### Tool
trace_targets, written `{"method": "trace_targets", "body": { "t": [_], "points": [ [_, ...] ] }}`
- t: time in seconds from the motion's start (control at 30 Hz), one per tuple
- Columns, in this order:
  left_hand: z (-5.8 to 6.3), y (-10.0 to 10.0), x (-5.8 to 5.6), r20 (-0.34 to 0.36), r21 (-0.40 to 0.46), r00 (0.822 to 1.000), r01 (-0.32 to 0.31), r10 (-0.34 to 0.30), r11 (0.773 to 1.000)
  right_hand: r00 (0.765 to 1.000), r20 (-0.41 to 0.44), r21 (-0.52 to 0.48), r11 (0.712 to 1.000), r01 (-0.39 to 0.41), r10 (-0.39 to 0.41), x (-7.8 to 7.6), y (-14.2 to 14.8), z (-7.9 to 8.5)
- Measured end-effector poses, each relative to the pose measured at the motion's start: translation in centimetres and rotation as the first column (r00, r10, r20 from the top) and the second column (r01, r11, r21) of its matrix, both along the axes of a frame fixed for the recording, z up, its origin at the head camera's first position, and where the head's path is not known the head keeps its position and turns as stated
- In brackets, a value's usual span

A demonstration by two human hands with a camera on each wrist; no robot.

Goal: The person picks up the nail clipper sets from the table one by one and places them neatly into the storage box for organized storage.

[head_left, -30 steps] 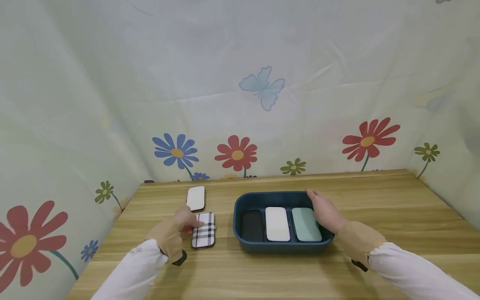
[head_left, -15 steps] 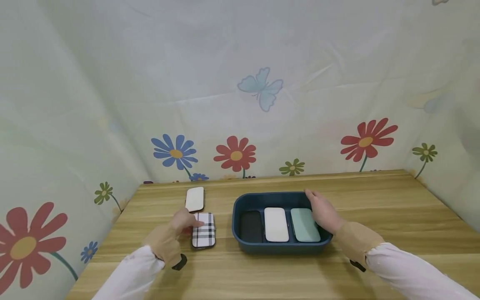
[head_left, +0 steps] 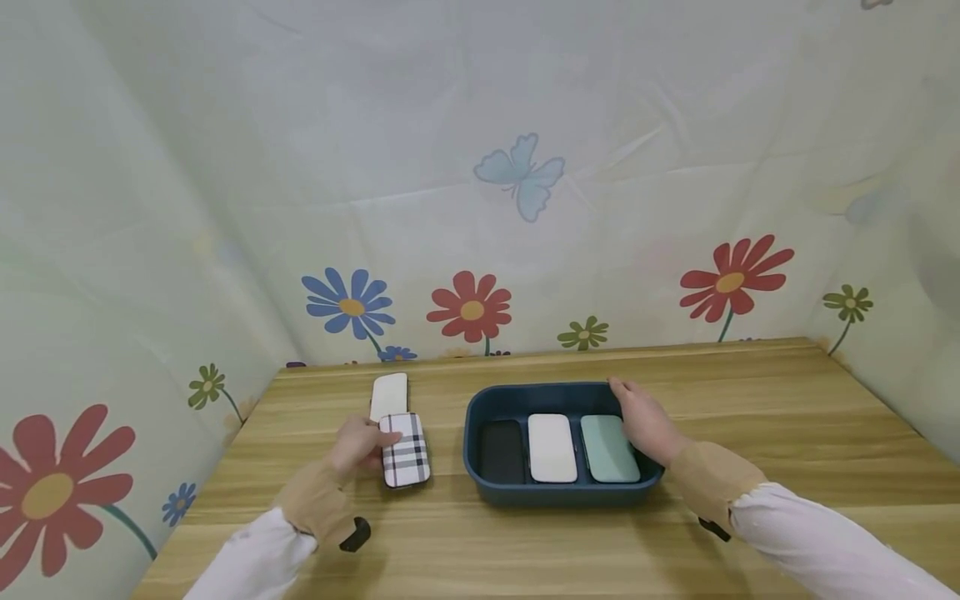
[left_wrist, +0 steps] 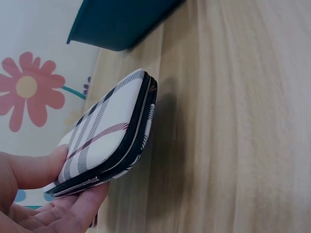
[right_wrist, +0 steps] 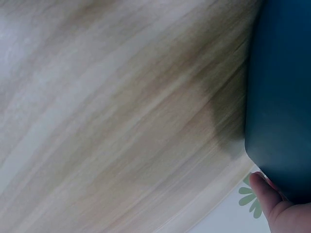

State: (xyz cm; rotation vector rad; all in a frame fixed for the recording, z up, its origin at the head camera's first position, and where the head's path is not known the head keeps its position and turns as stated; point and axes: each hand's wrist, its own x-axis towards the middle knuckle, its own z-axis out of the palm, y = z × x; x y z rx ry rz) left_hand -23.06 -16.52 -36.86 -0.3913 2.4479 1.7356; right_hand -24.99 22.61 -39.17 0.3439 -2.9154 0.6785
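Between thumb and fingers, my left hand pinches a small plaid case by its left side. The left wrist view shows the plaid case tilted above the wooden table, with a black edge and thin metal rim; its halves are together. Just behind it lies a white case, partly covered from view. My right hand grips the right end of a dark blue box. Inside the box, side by side, are a black case, a white case and a green case.
The wooden table ends at a pale curtain printed with flowers and a butterfly, which also hangs along both sides. In the left wrist view, the blue box stands beyond the plaid case.
My left hand has lifted the plaid case off the table and tilted it; it now overlaps the white case behind it in view. The right hand and the box stay in place.
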Motion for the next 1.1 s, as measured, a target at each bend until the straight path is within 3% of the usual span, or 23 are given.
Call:
{"method": "trace_targets", "body": {
  "t": [0.17, 0.63, 1.1],
  "points": [
    [0.8, -0.1, -0.5, -0.024, -0.127, 1.0, -0.018, 0.015, 0.992, 1.0, 0.011, 0.001, 1.0, 0.002, -0.002, 0.0, 0.1, 0.0],
    [2.5, 0.8, -1.2, -0.072, -0.084, 0.997, -0.011, 0.005, 0.996, 1.0, 0.019, -0.003, 1.0, 0.011, -0.011, 0.0, -0.1, 0.0],
    [4.4, 2.6, -2.0, -0.065, 0.071, 0.997, 0.036, -0.031, 0.997, 1.0, 0.017, 0.004, 1.0, 0.009, -0.009, -0.1, -0.1, 0.0]
  ]
}}
